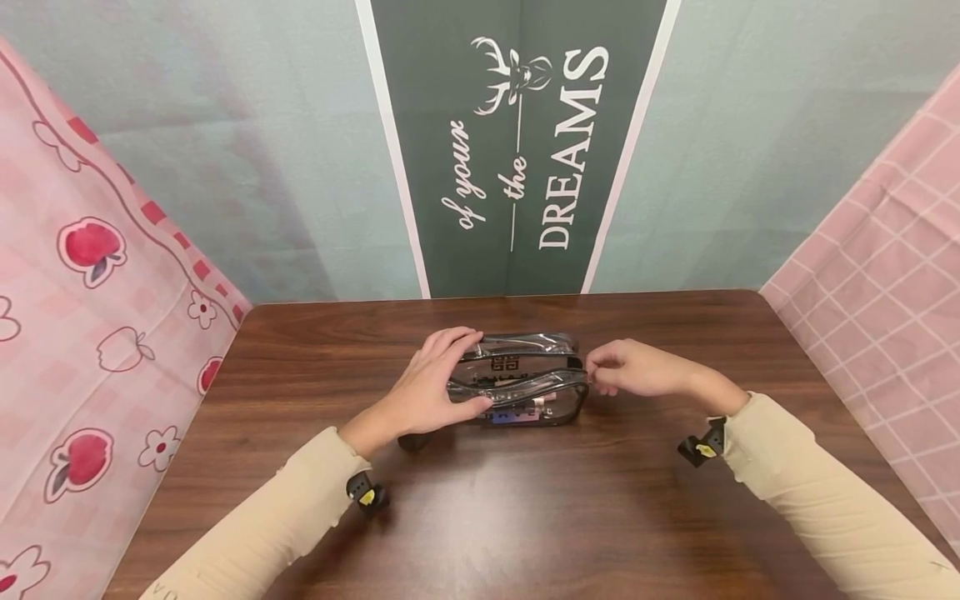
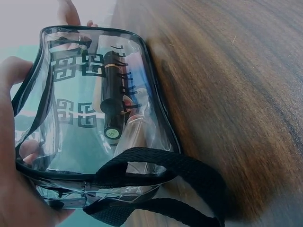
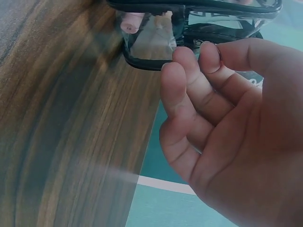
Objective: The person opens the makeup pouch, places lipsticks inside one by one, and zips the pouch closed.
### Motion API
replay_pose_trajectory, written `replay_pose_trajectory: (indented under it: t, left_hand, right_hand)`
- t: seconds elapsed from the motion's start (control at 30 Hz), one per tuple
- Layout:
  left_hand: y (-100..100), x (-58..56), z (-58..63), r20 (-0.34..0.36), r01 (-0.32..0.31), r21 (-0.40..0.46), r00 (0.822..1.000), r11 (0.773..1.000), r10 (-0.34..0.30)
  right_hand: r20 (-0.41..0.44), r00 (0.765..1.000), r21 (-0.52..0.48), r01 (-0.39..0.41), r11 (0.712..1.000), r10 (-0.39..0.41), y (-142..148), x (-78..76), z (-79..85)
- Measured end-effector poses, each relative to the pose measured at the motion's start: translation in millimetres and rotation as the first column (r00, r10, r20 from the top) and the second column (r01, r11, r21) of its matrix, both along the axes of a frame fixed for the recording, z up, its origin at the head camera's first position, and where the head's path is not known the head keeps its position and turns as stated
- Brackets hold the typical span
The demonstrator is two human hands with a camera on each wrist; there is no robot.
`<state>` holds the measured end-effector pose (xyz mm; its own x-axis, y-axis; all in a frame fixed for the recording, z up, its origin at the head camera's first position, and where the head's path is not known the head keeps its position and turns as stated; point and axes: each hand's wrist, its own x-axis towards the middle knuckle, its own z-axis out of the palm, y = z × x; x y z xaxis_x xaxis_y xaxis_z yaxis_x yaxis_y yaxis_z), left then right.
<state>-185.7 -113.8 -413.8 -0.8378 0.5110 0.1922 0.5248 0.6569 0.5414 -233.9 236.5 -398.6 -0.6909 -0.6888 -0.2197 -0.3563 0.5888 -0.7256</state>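
Observation:
A clear toiletry pouch [image 1: 566, 404] with black piping and a dark printed pattern stands on the table, its two top edges apart. My left hand [image 1: 431, 379] grips its left end, thumb on the near edge and fingers over the far edge. At the right end my right hand [image 1: 645, 367] pinches the zipper pull between thumb and index finger; the pull is mostly hidden. Through the clear side show a black cosmetic tube [image 2: 112, 85], a blue and pink item [image 1: 517, 415] and a pink tube end [image 3: 130, 23]. A black strap loop [image 2: 184, 165] hangs from the left end.
The brown wooden table [image 1: 525, 517] reaches a green printed backdrop [image 1: 510, 267] behind the pouch. Pink curtains hang at the left [image 1: 90, 333] and right [image 1: 900, 250]. Each wrist wears a black camera strap.

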Motion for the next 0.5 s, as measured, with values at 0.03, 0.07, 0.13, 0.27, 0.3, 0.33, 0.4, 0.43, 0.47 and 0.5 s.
replay_pose_trajectory:
  t: [0.03, 0.07, 0.13, 0.27, 0.3, 0.33, 0.4, 0.43, 0.47, 0.5]
  left_hand:
    - [0.1, -0.1, 0.2, 0.001, 0.001, -0.002, 1.000, 1.000, -0.001]
    - [0.2, -0.3, 0.2, 0.002, 0.000, -0.005, 1.000, 1.000, 0.000]
    - [0.4, -0.5, 0.2, 0.004, 0.001, -0.008, 1.000, 1.000, -0.001]
    - [0.5, -0.7, -0.2, 0.001, 0.001, -0.015, 1.000, 1.000, -0.001]
    - [0.6, -0.8, -0.1, 0.001, 0.002, -0.016, 1.000, 1.000, -0.002]
    - [0.7, -0.7, 0.1, 0.002, 0.002, -0.016, 1.000, 1.000, -0.002]
    - [0.9, -0.7, 0.4, 0.006, 0.001, -0.017, 1.000, 1.000, -0.001]
    - [1.0, -0.8, 0.6, 0.009, 0.000, -0.020, 1.000, 1.000, 0.000]
    - [1.1, -0.9, 0.6, 0.012, -0.001, -0.022, 1.000, 1.000, 0.001]
    - [1.2, -1.0, 0.6, 0.014, -0.001, -0.023, 1.000, 1.000, 0.002]
  right_hand:
    - [-0.003, 1.000, 0.001, 0.001, 1.000, -0.001, -0.1, -0.1, 0.7]
    - [-0.005, 1.000, 0.001, 0.004, 1.000, -0.004, -0.1, -0.1, 1.4]
    - [-0.017, 1.000, 0.010, 0.010, 1.000, -0.010, 0.3, -0.4, 3.3]
    - [-0.038, 0.999, 0.016, 0.025, 1.000, -0.024, 1.1, -0.8, 8.8]
    - [-0.043, 0.999, 0.015, 0.027, 1.000, -0.026, 1.2, -1.0, 10.3]
    - [-0.045, 0.999, 0.008, 0.028, 1.000, -0.028, 1.3, -1.2, 11.5]
    - [-0.045, 0.999, -0.004, 0.027, 1.000, -0.028, 1.1, -1.5, 13.9]
    - [-0.046, 0.999, -0.011, 0.025, 1.000, -0.026, 1.0, -1.8, 14.8]
    - [-0.049, 0.999, -0.015, 0.022, 1.000, -0.023, 1.0, -2.1, 15.6]
    - [-0.052, 0.998, -0.018, 0.018, 1.000, -0.019, 0.7, -2.4, 16.2]
